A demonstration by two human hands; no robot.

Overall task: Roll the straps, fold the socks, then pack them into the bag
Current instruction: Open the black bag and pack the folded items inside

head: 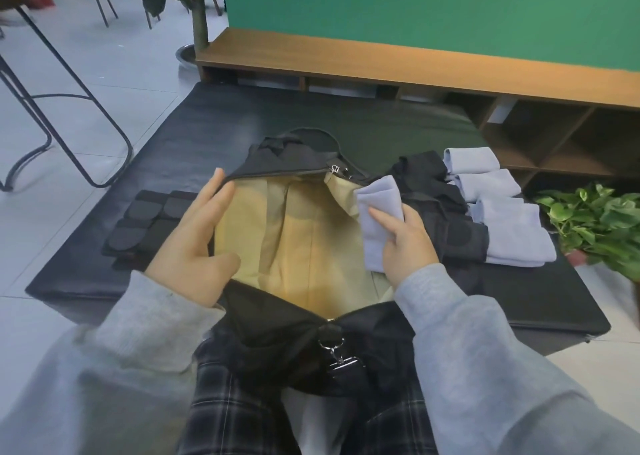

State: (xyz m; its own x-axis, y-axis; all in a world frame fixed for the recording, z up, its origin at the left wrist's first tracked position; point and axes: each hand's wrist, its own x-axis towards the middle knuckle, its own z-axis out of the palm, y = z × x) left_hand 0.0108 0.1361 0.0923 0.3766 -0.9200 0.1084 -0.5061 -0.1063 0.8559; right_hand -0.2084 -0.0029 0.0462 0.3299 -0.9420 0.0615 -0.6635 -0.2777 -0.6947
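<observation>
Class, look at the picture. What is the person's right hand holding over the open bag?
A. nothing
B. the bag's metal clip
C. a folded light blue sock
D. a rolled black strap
C: the right hand grips a folded light blue sock at the edge of the open bag, while the left hand holds the opening wide.

Leafy plant beside black mat

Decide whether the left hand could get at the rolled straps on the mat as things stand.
Probably yes: the left hand only holds the bag open, and the rolled straps lie uncovered just beside it.
</observation>
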